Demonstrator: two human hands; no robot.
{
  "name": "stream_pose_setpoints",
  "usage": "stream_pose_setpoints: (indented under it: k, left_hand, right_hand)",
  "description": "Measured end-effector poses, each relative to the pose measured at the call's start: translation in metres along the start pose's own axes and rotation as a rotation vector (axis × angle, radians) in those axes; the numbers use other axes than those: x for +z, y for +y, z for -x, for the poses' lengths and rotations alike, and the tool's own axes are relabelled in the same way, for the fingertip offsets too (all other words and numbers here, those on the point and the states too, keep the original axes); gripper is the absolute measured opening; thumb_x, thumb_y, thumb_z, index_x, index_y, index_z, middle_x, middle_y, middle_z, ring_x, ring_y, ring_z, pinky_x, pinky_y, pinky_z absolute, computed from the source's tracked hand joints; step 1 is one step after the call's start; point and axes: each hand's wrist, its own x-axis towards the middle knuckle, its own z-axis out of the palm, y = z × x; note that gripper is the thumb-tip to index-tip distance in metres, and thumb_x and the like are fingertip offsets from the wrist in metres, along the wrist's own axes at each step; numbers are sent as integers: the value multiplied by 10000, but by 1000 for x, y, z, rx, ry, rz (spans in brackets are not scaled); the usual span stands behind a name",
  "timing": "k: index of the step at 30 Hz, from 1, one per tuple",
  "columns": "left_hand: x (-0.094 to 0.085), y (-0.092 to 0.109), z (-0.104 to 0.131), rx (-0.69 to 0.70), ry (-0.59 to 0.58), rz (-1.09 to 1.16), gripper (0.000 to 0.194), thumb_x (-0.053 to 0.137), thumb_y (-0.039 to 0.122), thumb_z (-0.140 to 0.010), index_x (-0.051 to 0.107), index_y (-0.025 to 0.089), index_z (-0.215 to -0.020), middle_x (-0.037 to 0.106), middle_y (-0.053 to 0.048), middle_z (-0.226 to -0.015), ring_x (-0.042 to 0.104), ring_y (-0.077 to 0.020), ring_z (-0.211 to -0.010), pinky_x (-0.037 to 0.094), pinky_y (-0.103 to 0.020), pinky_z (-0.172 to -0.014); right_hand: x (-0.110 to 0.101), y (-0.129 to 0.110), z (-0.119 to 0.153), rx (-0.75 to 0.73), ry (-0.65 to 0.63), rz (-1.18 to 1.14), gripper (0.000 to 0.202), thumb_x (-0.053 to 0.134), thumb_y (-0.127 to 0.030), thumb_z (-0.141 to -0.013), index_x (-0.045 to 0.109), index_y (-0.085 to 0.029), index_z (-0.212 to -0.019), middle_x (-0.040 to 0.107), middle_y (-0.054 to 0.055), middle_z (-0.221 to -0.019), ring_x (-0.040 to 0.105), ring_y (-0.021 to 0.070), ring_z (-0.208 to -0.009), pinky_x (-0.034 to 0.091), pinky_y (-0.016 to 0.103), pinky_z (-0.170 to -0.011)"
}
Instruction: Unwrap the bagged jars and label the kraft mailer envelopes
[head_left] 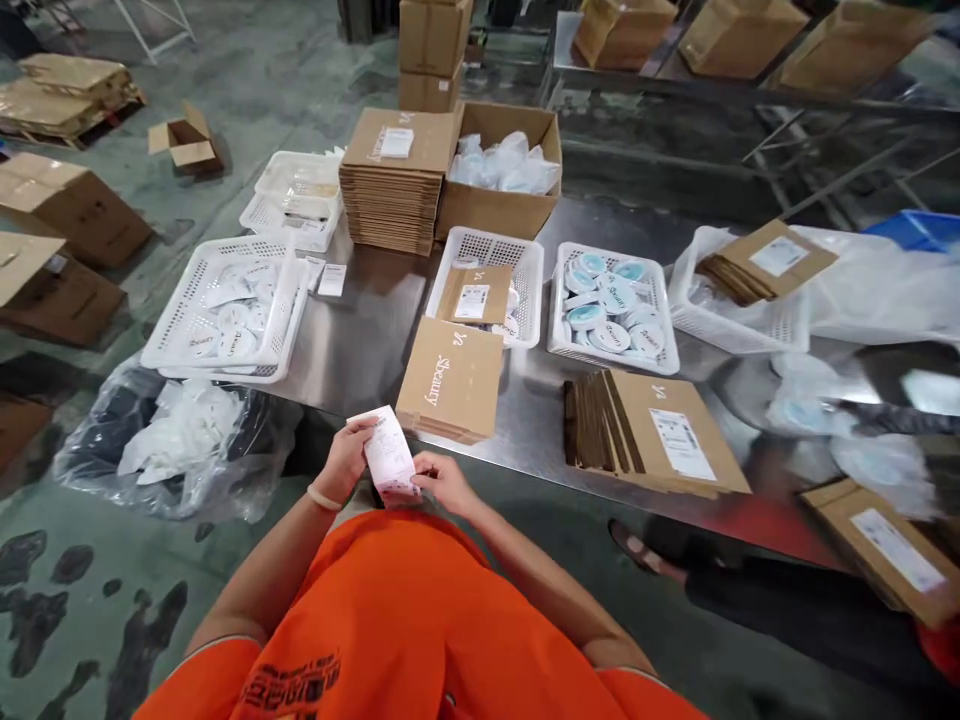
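Note:
My left hand (345,462) pinches the upper left edge of a strip of white printed labels (388,450) in front of my body. Fingers of my right hand (447,482) are closed on the strip's lower right edge. Just beyond, at the table's front edge, lies a short stack of flat brown cartons (450,378) marked "sbeauty". Behind it a white basket (531,300) holds a labelled carton (475,296) on top of round packs. To the right, another white basket (667,345) contains round white and light-blue packs (611,300).
Flat labelled cartons (652,430) lean at the table's right front. A tall carton stack (394,190) and an open box of wrapped packs (499,215) stand at the back. On the left are a basket (176,300) and a lined waste bin (247,450). A co-worker's leg (780,610) shows at right.

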Motion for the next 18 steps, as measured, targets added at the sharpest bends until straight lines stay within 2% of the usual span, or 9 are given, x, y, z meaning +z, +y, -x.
stream_pose_setpoints:
  k: [2,4,5,7,10,15,18]
  left_hand:
    - [0,-10,4,-135,19,-7,503,791,506,-836,757,77,-1098,782,-120,-851,739,-255,-826,597,-363,-770]
    - [1,-21,13,-137,-53,-21,526,696,560,-910,728,107,-1176,790,-119,-923,749,-267,-887,606,-376,-795]
    - [2,-26,19,-89,-111,-56,523,711,556,-896,720,131,-1201,795,-107,-964,750,-264,-916,607,-379,-819]
    - [2,-36,27,17,-218,-168,511,842,463,-770,741,153,-1163,802,-81,-991,746,-252,-926,597,-372,-861]
    - [5,-44,30,67,-290,-266,458,916,291,-607,789,118,-1012,812,-86,-932,741,-254,-868,583,-368,-862]
    - [22,-40,20,90,-302,-296,424,889,280,-621,822,120,-1008,824,-85,-908,749,-258,-840,600,-380,-836]
    - [32,-33,13,70,-318,-320,451,900,256,-597,836,126,-1024,834,-93,-931,758,-268,-867,608,-395,-861]
  right_hand:
    - [6,9,-2,-2,112,-46,323,739,-392,-689,640,-238,-956,593,-72,-629,548,153,-594,439,274,-640]
    - [8,10,-5,-20,201,-66,361,720,-380,-679,618,-250,-1000,538,-100,-598,503,140,-559,416,259,-612]
    - [7,9,-6,-27,225,-60,340,712,-384,-683,618,-248,-980,528,-100,-592,494,138,-556,411,256,-604]
    - [4,5,-6,-33,240,-27,278,707,-391,-698,641,-236,-920,541,-84,-590,501,138,-563,415,256,-595]
    - [-5,2,-6,-37,266,43,235,710,-389,-722,706,-215,-879,586,-56,-602,534,146,-578,439,261,-592]
    - [-15,1,4,-88,390,241,176,686,-381,-796,767,-224,-800,688,11,-659,622,203,-635,507,320,-655]
    - [-16,-1,16,-187,446,418,241,611,-372,-907,775,-252,-778,770,62,-812,715,256,-793,567,379,-771]
